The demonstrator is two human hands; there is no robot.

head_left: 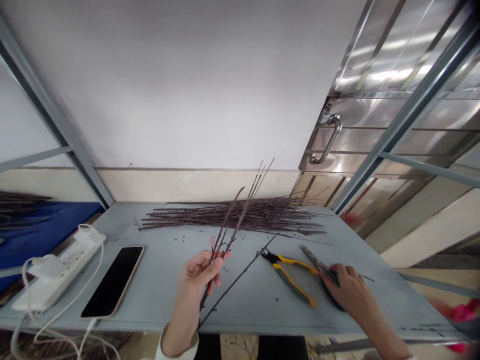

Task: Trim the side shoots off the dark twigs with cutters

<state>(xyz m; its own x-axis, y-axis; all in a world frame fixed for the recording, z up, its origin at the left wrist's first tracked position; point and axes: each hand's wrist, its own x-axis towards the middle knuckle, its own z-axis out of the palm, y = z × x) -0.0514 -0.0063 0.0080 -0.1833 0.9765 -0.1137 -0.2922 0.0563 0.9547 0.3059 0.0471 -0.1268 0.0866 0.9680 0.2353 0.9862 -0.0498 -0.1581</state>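
My left hand is closed around a few thin dark brown twigs, with their tips pointing up and away from me. Beside it, a single loose twig lies slantwise on the grey tabletop. At the right, the fingers of my right hand are curled over the dark handle of a pair of scissors, whose blades point away to the left. Between the hands lie diagonal cutting pliers with yellow and grey handles, spread apart. The fingertips of my right hand are partly hidden.
A long pile of twigs stretches along the back edge by the wall. On the left are a phone with a cable and a white power strip with chargers. Grey metal posts frame both sides.
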